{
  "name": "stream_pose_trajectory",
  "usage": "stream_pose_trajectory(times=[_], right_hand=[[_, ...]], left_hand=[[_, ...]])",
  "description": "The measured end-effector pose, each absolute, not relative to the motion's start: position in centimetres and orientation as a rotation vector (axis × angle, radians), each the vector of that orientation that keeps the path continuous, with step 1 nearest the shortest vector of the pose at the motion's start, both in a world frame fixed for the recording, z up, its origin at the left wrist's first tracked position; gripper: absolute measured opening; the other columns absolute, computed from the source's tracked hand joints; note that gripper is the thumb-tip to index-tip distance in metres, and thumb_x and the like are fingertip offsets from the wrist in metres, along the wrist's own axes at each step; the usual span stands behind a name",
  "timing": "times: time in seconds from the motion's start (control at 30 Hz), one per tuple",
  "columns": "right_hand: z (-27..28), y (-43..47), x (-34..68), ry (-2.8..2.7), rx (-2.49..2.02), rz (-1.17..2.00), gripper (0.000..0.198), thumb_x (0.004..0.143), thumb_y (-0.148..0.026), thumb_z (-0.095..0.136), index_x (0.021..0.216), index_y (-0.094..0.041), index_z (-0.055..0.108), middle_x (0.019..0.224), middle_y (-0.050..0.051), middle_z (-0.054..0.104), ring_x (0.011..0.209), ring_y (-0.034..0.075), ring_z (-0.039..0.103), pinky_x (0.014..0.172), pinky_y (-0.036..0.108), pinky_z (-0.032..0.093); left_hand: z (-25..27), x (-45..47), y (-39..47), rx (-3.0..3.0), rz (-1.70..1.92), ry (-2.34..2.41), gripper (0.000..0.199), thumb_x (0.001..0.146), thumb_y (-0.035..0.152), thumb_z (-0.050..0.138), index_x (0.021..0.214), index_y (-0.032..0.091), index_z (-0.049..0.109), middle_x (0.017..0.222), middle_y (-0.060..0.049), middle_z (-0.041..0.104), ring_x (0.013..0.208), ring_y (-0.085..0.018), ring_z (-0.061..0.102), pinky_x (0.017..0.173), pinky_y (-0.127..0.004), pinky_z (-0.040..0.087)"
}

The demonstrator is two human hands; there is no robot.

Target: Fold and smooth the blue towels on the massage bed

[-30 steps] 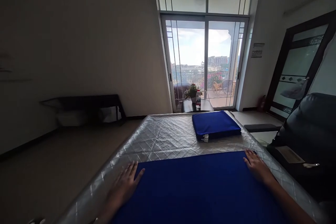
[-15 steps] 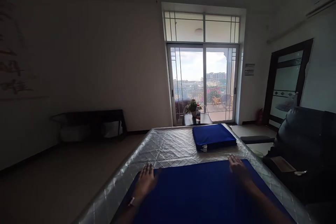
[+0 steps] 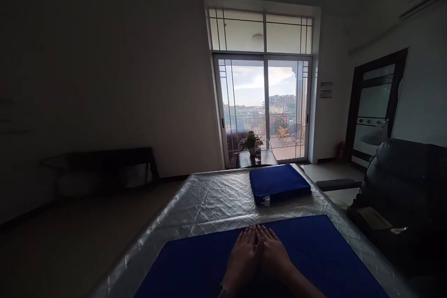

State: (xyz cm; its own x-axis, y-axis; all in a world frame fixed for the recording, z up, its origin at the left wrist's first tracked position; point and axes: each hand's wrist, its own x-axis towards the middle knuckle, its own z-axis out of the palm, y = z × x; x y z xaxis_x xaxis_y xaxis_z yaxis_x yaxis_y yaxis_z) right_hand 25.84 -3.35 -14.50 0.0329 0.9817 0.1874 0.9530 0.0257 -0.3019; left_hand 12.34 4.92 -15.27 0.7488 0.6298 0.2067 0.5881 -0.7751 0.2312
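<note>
A blue cloth is spread across the near part of a table with a silver quilted cover. Side by side on the cloth, close to its far edge, lie my left hand and my right hand. Both are palm down with fingers stretched forward, and they touch each other along the thumbs. Neither hand holds anything. Beyond them, a folded blue cloth with a white tag rests on the silver cover.
Past the table's far end is a small dark table with a potted plant and a bottle, before sliding glass doors. A black chair stands right. A dark low bench is by the left wall.
My hands have slid inward from the two far corners of the spread cloth and now meet near the middle of its far edge. The view has shifted slightly.
</note>
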Motion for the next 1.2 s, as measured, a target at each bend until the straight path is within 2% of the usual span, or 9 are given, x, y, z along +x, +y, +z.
stream_pose_trajectory(times=[0.3,0.47,0.53,0.57,0.67,0.8,0.97,1.1,1.2], right_hand=[[-12.9,-4.1,25.8,-1.861,-2.112,0.152,0.062,0.102,-0.036,0.024,0.159,-0.012,0.032,0.164,0.009,0.028,0.154,0.022,0.021,0.126,0.044,0.016],[-12.5,-8.7,33.9,-1.647,-2.372,0.114,0.068,0.103,-0.047,0.020,0.160,-0.012,0.030,0.165,0.008,0.027,0.154,0.021,0.017,0.126,0.043,0.012],[-13.1,-11.1,38.2,-1.544,-2.448,0.041,0.064,0.102,-0.043,0.017,0.156,-0.017,0.041,0.164,0.006,0.032,0.154,0.021,0.020,0.127,0.044,0.011],[-13.5,-12.0,40.1,-1.528,-2.454,-0.009,0.062,0.102,-0.041,0.017,0.152,-0.021,0.048,0.163,0.005,0.035,0.153,0.021,0.022,0.127,0.045,0.010],[-15.1,-13.6,43.6,-1.446,-2.476,-0.092,0.060,0.101,-0.040,0.019,0.151,-0.027,0.050,0.164,0.001,0.034,0.154,0.021,0.020,0.127,0.044,0.012],[-17.3,-13.3,44.9,-1.383,-2.549,-0.036,0.062,0.100,-0.033,0.016,0.154,-0.027,0.044,0.167,-0.003,0.024,0.156,0.022,0.012,0.127,0.046,0.012],[-18.2,-13.0,47.2,-1.508,-2.620,-0.048,0.062,0.100,-0.033,0.016,0.146,-0.021,0.055,0.166,0.002,0.029,0.156,0.022,0.013,0.127,0.046,0.010],[-17.5,-12.8,47.9,-1.437,-2.676,-0.149,0.068,0.101,-0.043,0.016,0.156,-0.012,0.039,0.167,0.008,0.026,0.155,0.025,0.017,0.126,0.045,0.014],[-16.4,-12.6,46.8,-1.360,-2.725,-0.165,0.071,0.101,-0.047,0.018,0.160,-0.009,0.028,0.167,0.011,0.023,0.154,0.026,0.019,0.125,0.045,0.017]], left_hand=[[-14.2,11.7,5.0,2.865,0.286,1.009,0.073,0.103,0.057,0.016,0.156,0.010,0.037,0.161,-0.016,0.034,0.152,-0.029,0.028,0.125,-0.050,0.029],[-15.0,1.9,11.1,2.893,0.231,1.250,0.063,0.104,0.048,0.024,0.154,0.016,0.041,0.161,-0.013,0.036,0.152,-0.029,0.030,0.123,-0.052,0.028],[-15.7,-3.8,14.2,2.828,0.254,1.458,0.066,0.102,0.051,0.025,0.153,0.013,0.043,0.159,-0.016,0.041,0.150,-0.031,0.034,0.121,-0.053,0.031],[-16.0,-6.5,15.5,2.829,0.305,1.509,0.065,0.101,0.051,0.025,0.153,0.016,0.044,0.157,-0.014,0.046,0.148,-0.031,0.038,0.119,-0.054,0.033],[-17.1,-11.8,17.8,2.846,0.393,1.586,0.065,0.099,0.053,0.026,0.154,0.021,0.043,0.151,-0.013,0.055,0.145,-0.032,0.044,0.116,-0.053,0.037],[-17.9,-12.8,18.0,2.818,0.383,1.654,0.072,0.097,0.057,0.024,0.155,0.018,0.041,0.155,-0.015,0.050,0.145,-0.032,0.041,0.114,-0.052,0.037],[-18.6,-12.3,18.1,2.763,0.370,1.691,0.077,0.096,0.062,0.019,0.154,0.015,0.041,0.157,-0.015,0.047,0.147,-0.033,0.038,0.115,-0.053,0.035],[-18.9,-12.2,18.2,2.756,0.416,1.673,0.072,0.098,0.058,0.020,0.155,0.019,0.040,0.158,-0.012,0.046,0.148,-0.031,0.037,0.116,-0.052,0.032],[-18.2,-11.8,17.8,2.732,0.365,1.705,0.074,0.098,0.057,0.020,0.156,0.013,0.037,0.160,-0.015,0.041,0.149,-0.032,0.034,0.118,-0.052,0.030]])
